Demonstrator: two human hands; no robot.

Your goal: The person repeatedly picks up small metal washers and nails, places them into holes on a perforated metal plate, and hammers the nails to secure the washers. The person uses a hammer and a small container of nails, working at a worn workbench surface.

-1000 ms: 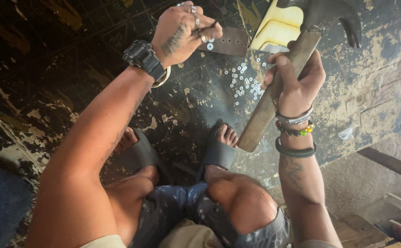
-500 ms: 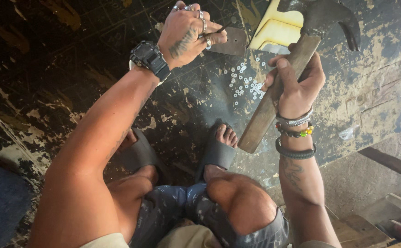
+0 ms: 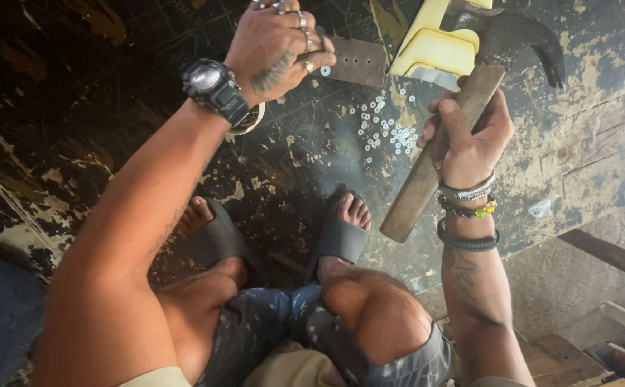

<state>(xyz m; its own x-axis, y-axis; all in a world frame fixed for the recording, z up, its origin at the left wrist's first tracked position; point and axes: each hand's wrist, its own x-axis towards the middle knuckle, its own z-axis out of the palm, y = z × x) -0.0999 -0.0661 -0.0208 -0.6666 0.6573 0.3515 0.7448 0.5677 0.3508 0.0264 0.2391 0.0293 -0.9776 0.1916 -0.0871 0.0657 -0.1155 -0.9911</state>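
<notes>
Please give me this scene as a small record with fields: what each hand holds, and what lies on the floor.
left hand: closed at the edge of a dark perforated metal strip
right hand: gripping a claw hammer with wooden handle, head raised
floor: dark, paint worn off, small white rings scattered
feet: in dark sandals
near hammer head: pale yellow block

The left hand (image 3: 278,44) is cut by the top edge, so its fingertips are not visible, and what it grips cannot be seen. Just beside this hand lies a dark strip with holes (image 3: 355,62); the hand hides its left end. Above the right hand (image 3: 470,132), the hammer (image 3: 463,107) covers part of the yellow block (image 3: 430,46), and the block's top leaves the picture. The small white rings (image 3: 387,129) left of the right hand are too small to tell their kind. A pale round thing (image 3: 249,122) under the left wrist is mostly hidden.
</notes>
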